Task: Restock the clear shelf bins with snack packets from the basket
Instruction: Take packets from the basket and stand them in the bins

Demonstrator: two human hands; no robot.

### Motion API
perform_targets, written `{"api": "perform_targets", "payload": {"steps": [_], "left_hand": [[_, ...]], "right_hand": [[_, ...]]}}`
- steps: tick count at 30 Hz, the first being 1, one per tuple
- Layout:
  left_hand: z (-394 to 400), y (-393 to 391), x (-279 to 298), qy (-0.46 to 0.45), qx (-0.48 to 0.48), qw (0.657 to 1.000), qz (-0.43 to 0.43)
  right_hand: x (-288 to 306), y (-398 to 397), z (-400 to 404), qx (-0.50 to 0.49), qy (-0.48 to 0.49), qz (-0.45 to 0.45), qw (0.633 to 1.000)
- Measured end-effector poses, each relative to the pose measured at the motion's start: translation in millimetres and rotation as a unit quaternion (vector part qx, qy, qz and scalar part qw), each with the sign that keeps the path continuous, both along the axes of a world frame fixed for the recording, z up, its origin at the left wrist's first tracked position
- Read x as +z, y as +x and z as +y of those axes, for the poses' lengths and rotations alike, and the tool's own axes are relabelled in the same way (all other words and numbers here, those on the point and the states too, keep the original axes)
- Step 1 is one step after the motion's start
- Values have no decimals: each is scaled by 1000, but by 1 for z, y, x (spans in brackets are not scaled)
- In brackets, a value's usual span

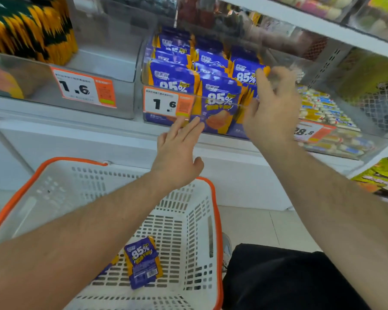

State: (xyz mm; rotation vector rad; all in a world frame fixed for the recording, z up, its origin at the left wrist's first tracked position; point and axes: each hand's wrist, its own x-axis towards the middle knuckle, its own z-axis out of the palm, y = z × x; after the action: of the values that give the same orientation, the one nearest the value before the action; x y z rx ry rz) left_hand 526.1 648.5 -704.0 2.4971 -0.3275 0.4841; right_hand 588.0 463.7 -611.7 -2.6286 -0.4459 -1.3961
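Observation:
A clear shelf bin [166,113] at the centre holds several purple and orange snack packets [173,77] standing in rows. My right hand [276,108] reaches over the bin's front right corner, its fingers curled round the rightmost packets [244,74]. My left hand [179,148] is below the bin with straight fingers, the fingertips touching the bin's lower front wall. A white basket [184,220] with an orange rim sits beneath my arms. One purple packet [142,261] lies on its floor, and another packet [109,267] is partly hidden under my left forearm.
To the left stands a clear bin [112,63] with yellow and dark green packets [31,27] and a 1.6 price tag. To the right is a bin of small white and yellow wrapped sweets [323,113]. A white shelf board [323,21] hangs overhead. Tiled floor lies right of the basket.

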Motion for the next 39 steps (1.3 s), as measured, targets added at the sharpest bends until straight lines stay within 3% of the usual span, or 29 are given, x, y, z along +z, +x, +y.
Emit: {"api": "perform_targets", "payload": {"steps": [3, 5, 7, 11, 15, 17, 21, 25, 30, 32, 36, 38, 39], "left_hand": [[26, -16, -33, -16, 17, 990, 137], [49, -28, -59, -19, 34, 975, 219], [70, -41, -85, -10, 52, 958, 282], [97, -60, -120, -19, 69, 932, 355], [108, -64, -147, -47, 82, 911, 401], [113, -63, -160, -53, 90, 899, 425], [124, -58, -180, -72, 113, 884, 448], [128, -53, -195, -77, 125, 865, 480], [126, -50, -207, -78, 121, 862, 486], [125, -49, -208, -81, 125, 857, 493], [125, -54, -207, -96, 121, 843, 515], [120, -60, -206, -92, 88, 822, 555], [116, -64, -206, -85, 61, 806, 583]], "right_hand": [[-45, -18, 51, 167, 3, 15, 986], [-89, -31, 84, 207, 9, 114, 972], [-139, -42, 106, 161, 17, 284, 945], [-232, -69, 124, 45, -10, 596, 802], [-301, -96, 136, 4, -82, 761, 644], [-322, -103, 140, -11, -75, 777, 624], [-348, -108, 147, -56, -45, 756, 651], [-368, -113, 158, -88, -51, 772, 627], [-383, -118, 169, -130, -74, 758, 634], [-384, -116, 173, -143, -59, 770, 619], [-380, -107, 169, -133, 75, 815, 560], [-371, -99, 166, -93, 188, 824, 527], [-362, -93, 166, -79, 214, 819, 527]]}}
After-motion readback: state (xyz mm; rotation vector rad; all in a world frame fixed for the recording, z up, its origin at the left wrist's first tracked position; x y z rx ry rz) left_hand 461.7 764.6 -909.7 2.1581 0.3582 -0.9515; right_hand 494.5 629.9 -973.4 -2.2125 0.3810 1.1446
